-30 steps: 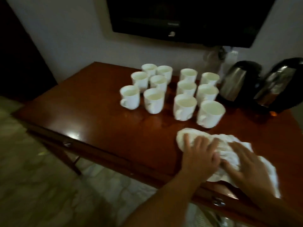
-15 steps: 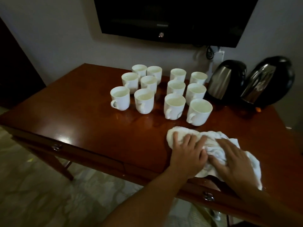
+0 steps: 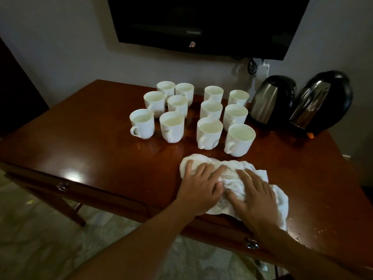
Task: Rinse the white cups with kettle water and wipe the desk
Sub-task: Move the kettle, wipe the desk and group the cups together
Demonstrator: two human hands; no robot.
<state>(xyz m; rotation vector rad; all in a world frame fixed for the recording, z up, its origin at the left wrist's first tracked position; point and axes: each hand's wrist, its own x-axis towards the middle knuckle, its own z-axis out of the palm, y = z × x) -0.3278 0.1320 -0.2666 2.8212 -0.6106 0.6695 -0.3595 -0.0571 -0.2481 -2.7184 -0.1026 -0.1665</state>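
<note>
A crumpled white towel lies on the glossy brown desk near its front edge. My left hand presses flat on the towel's left part with fingers spread. Beside it, my right hand presses flat on the towel's middle. Several white cups stand upright in two clusters just behind the towel. Two steel-and-black kettles stand at the back right, the second kettle further right.
A dark TV hangs on the wall above the desk, with a socket and cord below it. Water drops lie on the desk's front right. Drawer pulls sit on the desk's front face.
The view has shifted, so everything sits further left in frame. Both hands stay pressed on the towel, which has slid slightly left along the desk front.
</note>
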